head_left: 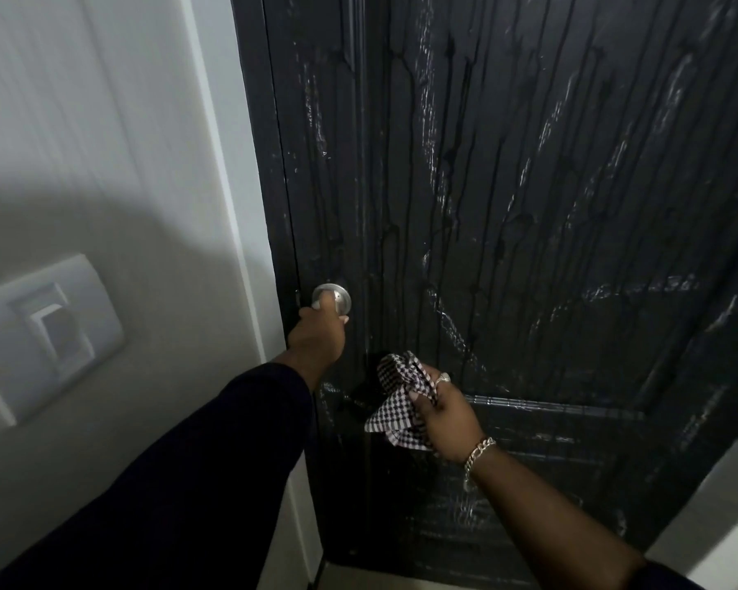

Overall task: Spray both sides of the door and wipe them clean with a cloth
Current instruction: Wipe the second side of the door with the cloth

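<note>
A black panelled door (pixel 529 206) fills the right of the view, wet with drip streaks and shiny smears. My left hand (pixel 318 334) grips the round silver door knob (pixel 337 295) at the door's left edge. My right hand (pixel 448 415) holds a crumpled black-and-white checked cloth (pixel 395 398) against the door, just below and right of the knob. A ring and a chain bracelet show on that hand. No spray bottle is in view.
A pale wall (pixel 103 163) and white door frame (pixel 226 185) stand to the left. A white light switch (pixel 48 330) sits on the wall at knob height. A strip of pale floor (pixel 422 583) shows under the door.
</note>
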